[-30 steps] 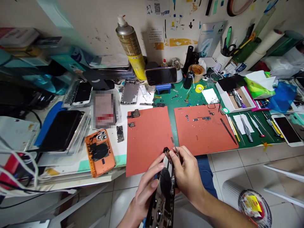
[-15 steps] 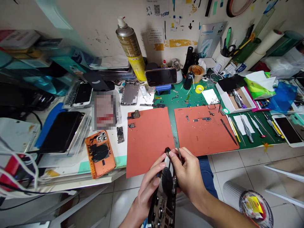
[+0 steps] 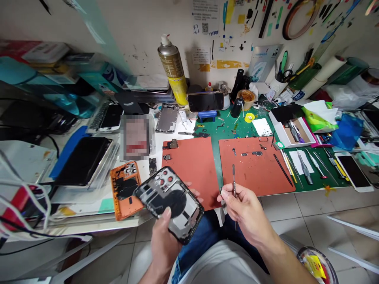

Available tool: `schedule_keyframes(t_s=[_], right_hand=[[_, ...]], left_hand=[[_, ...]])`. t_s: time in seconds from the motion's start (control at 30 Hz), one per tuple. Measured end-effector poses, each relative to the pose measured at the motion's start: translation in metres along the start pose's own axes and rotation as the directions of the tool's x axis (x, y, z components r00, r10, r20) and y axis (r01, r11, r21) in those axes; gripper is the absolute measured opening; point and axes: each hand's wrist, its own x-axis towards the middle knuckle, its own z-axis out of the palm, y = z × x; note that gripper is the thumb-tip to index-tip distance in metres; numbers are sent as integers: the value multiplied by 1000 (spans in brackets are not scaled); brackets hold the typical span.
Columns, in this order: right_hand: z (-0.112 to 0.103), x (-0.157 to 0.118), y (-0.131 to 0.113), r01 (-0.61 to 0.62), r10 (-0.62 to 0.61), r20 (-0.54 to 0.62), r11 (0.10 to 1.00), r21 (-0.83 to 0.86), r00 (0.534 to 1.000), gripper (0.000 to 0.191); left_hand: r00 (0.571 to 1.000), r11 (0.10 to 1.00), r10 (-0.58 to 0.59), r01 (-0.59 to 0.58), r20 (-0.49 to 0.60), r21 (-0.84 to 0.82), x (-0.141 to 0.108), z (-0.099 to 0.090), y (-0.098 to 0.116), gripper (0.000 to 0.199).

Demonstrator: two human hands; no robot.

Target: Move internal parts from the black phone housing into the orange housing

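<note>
By the tabletop's near edge (image 3: 130,222), the left hand (image 3: 166,234) holds a hollow phone shell (image 3: 171,204), likely light, stiff and slick, best gripped by its rim because the inner parts look fragile, while the right hand (image 3: 244,204) pinches a slim metal tool (image 3: 233,175).

Left hand (image 3: 164,232) gripping, thumb upward, fingertips showing on the far side; left forearm (image 3: 154,270) up from bottom edge. Right hand (image 3: 247,205) apart, thumb-index pinched, right forearm (image 3: 286,254) slanting in.
</note>
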Motion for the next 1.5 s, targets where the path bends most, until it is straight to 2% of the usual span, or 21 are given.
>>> schedule_keyframes(t_s=[0.07,0.1,0.13,0.17,0.23,0.3,0.4,0.53,0.63,0.73,0.83,0.93,1.2,1.37,1.5], right_hand=[[-1,-3,-5,-14,12,34,998,63,999,50],[-1,-4,-7,-27,22,57,995,92,998,49],[-1,-6,-9,-41,31,80,992,118,996,47],[-2,-8,-10,-55,40,104,989,141,994,45],[-3,-10,-13,-84,58,151,981,172,987,41],[-4,-12,-15,-111,76,193,978,176,978,40],[-5,-15,-17,-136,99,233,980,147,967,41],[-4,-19,-17,-85,66,204,993,87,977,45],[-3,-23,-14,-20,24,176,1000,-23,984,48],[-4,-28,-13,47,-21,166,987,-155,986,49],[-4,-31,-14,76,-41,161,973,-218,986,48],[-2,-33,-15,73,-39,159,974,-214,986,46],[2,-33,-14,96,-64,177,980,-176,982,41],[2,-30,-6,141,-113,149,972,-189,982,41],[1,-30,-4,151,-132,119,974,-171,984,44]], left_hand=[[992,991,-126,126,3,-42,6,5,12,72],[989,989,-146,146,-20,-36,8,7,17,77],[990,992,-128,129,-51,3,10,9,22,84],[994,994,-62,69,-85,79,11,9,24,92],[989,957,121,-96,-79,274,10,8,24,100],[980,901,198,-188,14,390,7,4,20,91],[960,860,224,-276,168,429,4,1,18,67],[894,759,221,-408,389,507,5,10,33,44],[863,734,204,-447,462,511,8,21,45,38],[868,770,215,-432,447,469,9,29,46,31],[883,801,219,-405,414,441,9,33,43,23],[894,821,216,-384,391,423,10,34,42,19],[901,836,211,-367,380,408,13,37,43,26],[910,848,208,-351,360,397,11,38,42,22],[918,825,230,-360,325,435,11,43,37,21]])
